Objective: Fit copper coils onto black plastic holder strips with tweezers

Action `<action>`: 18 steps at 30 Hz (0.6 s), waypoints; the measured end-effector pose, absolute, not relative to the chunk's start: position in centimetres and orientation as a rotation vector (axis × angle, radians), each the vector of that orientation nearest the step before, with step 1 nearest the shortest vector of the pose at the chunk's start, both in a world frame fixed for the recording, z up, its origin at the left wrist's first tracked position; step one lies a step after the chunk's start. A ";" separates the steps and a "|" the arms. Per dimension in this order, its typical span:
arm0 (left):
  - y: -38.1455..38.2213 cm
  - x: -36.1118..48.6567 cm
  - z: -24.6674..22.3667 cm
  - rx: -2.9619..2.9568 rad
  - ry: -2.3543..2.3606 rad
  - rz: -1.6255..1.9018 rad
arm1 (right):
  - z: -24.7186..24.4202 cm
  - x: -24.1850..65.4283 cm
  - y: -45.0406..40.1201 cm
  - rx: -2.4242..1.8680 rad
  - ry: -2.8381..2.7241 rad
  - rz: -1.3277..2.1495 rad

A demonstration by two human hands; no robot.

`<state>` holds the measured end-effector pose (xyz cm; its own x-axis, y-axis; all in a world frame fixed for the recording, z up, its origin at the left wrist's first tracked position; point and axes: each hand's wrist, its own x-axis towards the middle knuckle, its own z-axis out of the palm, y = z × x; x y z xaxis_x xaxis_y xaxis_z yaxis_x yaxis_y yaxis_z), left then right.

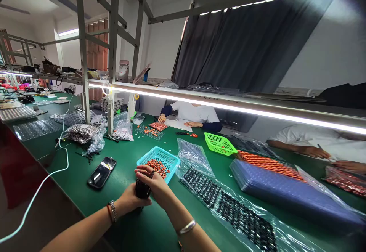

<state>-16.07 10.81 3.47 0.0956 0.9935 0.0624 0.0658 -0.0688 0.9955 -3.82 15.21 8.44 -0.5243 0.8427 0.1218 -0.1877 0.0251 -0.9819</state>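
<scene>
My left hand is wrapped round a dark bundle of small black parts, held just above the green table. My right hand is at the bundle's upper end, its fingers curled over the black pieces; their tips are partly hidden. Just beyond my hands stands a blue mesh basket containing loose orange ring-like pieces. To the right, a clear plastic bag lies flat, with rows of black parts showing inside.
A phone lies left of my hands, beside a white cable. Blue plastic trays are stacked right, near a green basket. A lit shelf crosses above. Two people sit opposite, one person's hand near orange parts.
</scene>
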 end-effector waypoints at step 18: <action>10.9 -15.1 2.8 1.340 1.138 1.300 | 7.8 -5.3 16.3 -0.895 -1.286 1.616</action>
